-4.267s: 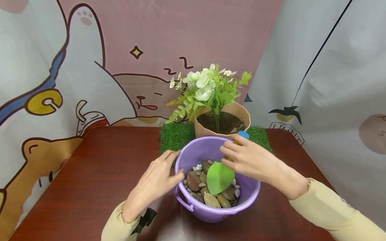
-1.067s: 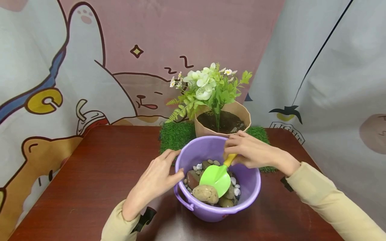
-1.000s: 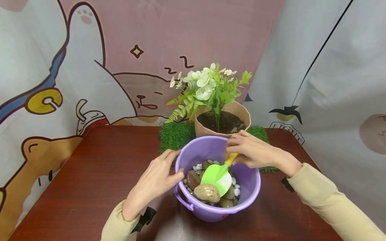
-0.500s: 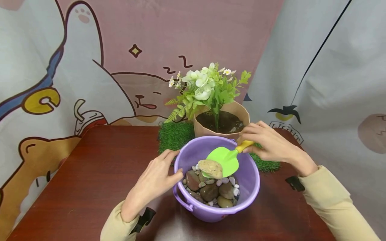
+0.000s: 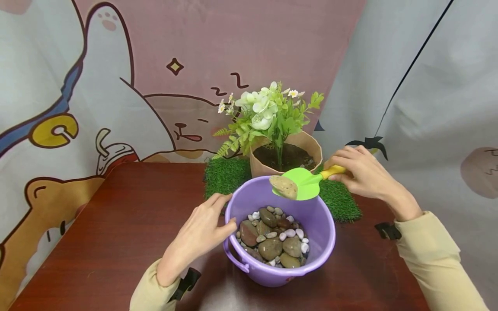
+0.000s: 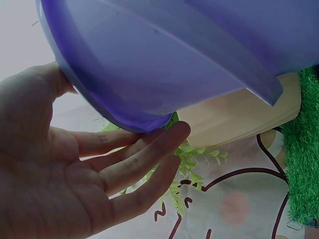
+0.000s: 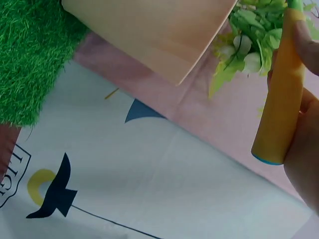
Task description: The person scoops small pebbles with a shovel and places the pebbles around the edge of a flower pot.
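Observation:
My right hand (image 5: 363,175) grips the yellow handle (image 7: 281,94) of a toy shovel, whose green blade (image 5: 305,183) hangs over the far rim of a purple bucket (image 5: 324,233). A speckled tan stone (image 5: 284,186) lies at the tip of the blade. Inside the bucket are wet brown stones (image 5: 270,248) and small white pebbles (image 5: 299,233). On the bucket's left side, my left hand (image 5: 200,231) rests at the rim with its fingers loosely extended; in the left wrist view its fingertips (image 6: 182,130) touch the rim and the thumb tip is hidden behind it.
Behind the bucket a peach-coloured pot (image 5: 258,166) of dark soil holds white flowers and green leaves (image 5: 268,110). It stands on a green artificial grass mat (image 5: 227,175). The brown table (image 5: 155,198) ends at a cartoon-printed cloth (image 5: 194,43).
The shovel, first blade-down among the stones, has picked up the tan stone. My right hand has raised it up and to the right, out of the bucket. The left hand stays put.

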### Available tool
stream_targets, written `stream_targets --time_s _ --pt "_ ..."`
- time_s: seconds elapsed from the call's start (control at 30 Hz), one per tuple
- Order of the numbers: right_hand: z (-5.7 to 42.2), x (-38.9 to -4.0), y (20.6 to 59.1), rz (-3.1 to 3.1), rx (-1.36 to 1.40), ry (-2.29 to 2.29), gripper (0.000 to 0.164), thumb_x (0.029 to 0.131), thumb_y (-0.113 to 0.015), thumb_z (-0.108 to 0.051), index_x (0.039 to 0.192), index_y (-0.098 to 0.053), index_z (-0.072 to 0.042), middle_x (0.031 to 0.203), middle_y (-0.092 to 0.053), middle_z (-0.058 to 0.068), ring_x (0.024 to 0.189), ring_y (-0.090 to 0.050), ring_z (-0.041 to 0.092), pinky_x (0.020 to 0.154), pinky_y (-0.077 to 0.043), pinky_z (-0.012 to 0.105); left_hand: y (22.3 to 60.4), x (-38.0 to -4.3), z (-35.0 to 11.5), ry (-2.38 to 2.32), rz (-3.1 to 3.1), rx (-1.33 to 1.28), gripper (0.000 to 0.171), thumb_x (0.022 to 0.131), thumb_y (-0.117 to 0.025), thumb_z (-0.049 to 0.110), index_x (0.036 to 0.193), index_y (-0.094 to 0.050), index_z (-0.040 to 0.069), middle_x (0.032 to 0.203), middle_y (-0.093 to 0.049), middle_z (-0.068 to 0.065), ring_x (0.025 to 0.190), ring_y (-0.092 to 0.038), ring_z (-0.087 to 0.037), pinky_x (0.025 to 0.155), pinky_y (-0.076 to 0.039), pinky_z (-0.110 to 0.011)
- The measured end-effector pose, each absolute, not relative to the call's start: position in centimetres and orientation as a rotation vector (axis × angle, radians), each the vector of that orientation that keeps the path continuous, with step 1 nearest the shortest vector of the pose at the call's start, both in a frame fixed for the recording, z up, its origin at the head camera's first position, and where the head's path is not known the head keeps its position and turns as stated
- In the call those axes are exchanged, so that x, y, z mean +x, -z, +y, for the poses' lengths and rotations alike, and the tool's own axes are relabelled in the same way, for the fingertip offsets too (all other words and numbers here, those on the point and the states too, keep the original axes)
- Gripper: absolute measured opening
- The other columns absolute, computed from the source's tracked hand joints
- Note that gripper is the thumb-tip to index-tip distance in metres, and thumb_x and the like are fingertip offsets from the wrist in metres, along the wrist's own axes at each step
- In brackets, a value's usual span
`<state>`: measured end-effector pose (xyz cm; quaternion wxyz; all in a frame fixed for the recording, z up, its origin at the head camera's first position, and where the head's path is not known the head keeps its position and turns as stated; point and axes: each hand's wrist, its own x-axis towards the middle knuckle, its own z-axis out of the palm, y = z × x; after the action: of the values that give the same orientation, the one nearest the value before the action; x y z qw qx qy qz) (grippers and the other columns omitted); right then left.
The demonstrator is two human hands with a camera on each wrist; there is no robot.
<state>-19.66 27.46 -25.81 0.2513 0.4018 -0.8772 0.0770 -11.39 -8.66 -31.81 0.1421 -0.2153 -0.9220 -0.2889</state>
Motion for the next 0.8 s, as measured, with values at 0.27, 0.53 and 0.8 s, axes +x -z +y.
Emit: stream_targets --time_s 0.27,0.53,0.8 --pt "28.0 -20.2 25.5 -2.507 0.804 -0.122 0.017 0.070 -0.073 -0.015 0.084 -0.064 -0.017 0.080 -0.063 -0.001 0.077 -0.050 0.018 0.072 -0.030 0.035 31.8 -11.4 -8.7 0.846 -2.674 -0.616 0.049 0.075 -0.060 0.025 0.120 -0.057 0.006 0.102 -0.061 -0.001 0.083 -0.063 -0.018 0.073 -0.050 -0.032" --pt "28.7 -20.9 25.9 -2.600 0.577 -0.109 0.015 0.074 -0.071 -0.018 0.088 -0.066 -0.016 0.084 -0.066 0.005 0.079 -0.053 0.026 0.070 -0.030 0.040 31.9 -11.4 -8.5 0.839 -2.660 -0.621 0.049 0.074 -0.061 0.025 0.120 -0.057 0.007 0.101 -0.061 0.000 0.082 -0.063 -0.017 0.073 -0.049 -0.031" --pt "29.0 -21.8 26.3 -2.617 0.404 -0.075 0.014 0.073 -0.067 -0.020 0.086 -0.064 -0.016 0.076 -0.063 0.008 0.074 -0.052 0.030 0.070 -0.030 0.044 31.9 -11.4 -8.6 0.829 -2.664 -0.613 0.049 0.074 -0.061 0.024 0.120 -0.058 0.007 0.100 -0.061 0.001 0.082 -0.062 -0.014 0.073 -0.050 -0.031"
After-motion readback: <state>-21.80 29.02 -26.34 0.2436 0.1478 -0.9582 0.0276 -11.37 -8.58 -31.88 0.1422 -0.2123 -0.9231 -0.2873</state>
